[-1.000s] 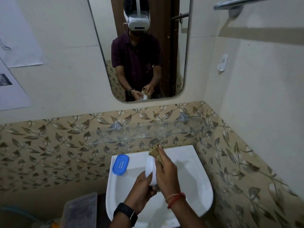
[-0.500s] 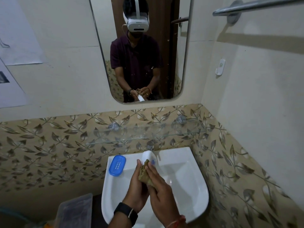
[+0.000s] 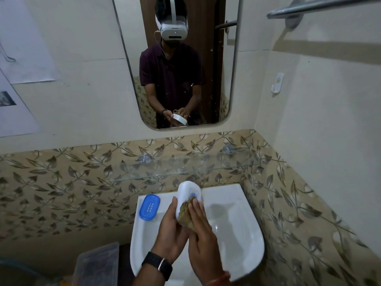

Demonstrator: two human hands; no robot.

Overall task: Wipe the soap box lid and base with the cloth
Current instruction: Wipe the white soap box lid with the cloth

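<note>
My left hand (image 3: 171,230) grips a white soap box part (image 3: 187,193), tilted up on end above the white sink (image 3: 243,234). Its hollow side faces me, with a blue spot inside. My right hand (image 3: 203,234) presses a brownish cloth (image 3: 185,213) flat against the lower inside of that white part. The blue soap box piece (image 3: 149,206), perforated with small slots, lies flat on the sink's back left corner, apart from both hands.
A glass shelf (image 3: 185,168) juts from the leaf-patterned tiles just above the sink. A mirror (image 3: 177,62) hangs above it. A clear plastic container (image 3: 97,263) stands at lower left. A towel bar (image 3: 321,6) runs along the right wall at the top.
The white part has tipped from edge-on to hollow side facing me. My right hand moved the cloth from its upper edge down onto its inside. The view has shifted slightly downward.
</note>
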